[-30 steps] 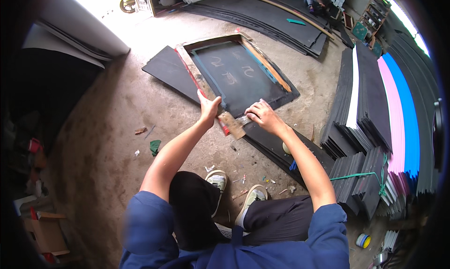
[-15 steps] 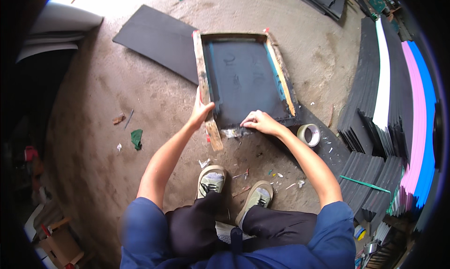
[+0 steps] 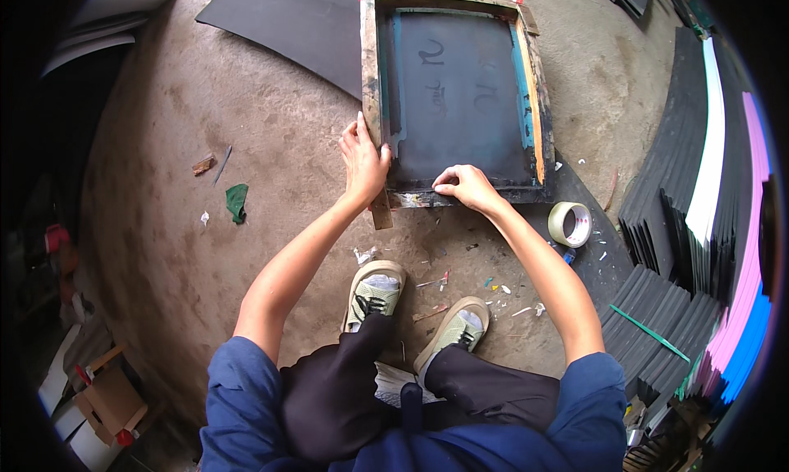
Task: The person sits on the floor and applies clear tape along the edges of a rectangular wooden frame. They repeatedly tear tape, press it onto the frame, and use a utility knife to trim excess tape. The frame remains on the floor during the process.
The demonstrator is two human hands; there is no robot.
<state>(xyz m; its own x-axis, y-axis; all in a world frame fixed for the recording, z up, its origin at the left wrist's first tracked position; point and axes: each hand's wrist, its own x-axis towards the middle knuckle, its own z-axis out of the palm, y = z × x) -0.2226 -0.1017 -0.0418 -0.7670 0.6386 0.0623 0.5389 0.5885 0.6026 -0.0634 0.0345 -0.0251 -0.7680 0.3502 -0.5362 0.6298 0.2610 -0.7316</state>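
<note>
A wooden screen-printing frame (image 3: 371, 61) with a dark mesh (image 3: 460, 118) stretched inside lies in front of me. Blue-green colour runs along the mesh's sides, and faint marks show on its surface. My left hand (image 3: 364, 164) grips the left rail, thumb over the inner side and fingers stretched along the outer side. At the near rail, my right hand (image 3: 467, 186) has its fingertips pinched together; whatever is between them is hidden. Beside those fingertips, a whitish patch (image 3: 407, 200) covers part of the near rail.
A dark flat board (image 3: 288, 36) lies beyond the frame's left side. Right of it sits a tape roll (image 3: 569, 224) on a dark sheet (image 3: 600, 250). Stacked black sheets (image 3: 670, 164), with pink sheets (image 3: 748, 266), line the right. A green scrap (image 3: 236, 202) and other bits litter the floor.
The frame sits higher in view and more of its mesh shows. My left hand's fingers have straightened along the rail. My right hand stays pinched at the near rail.
</note>
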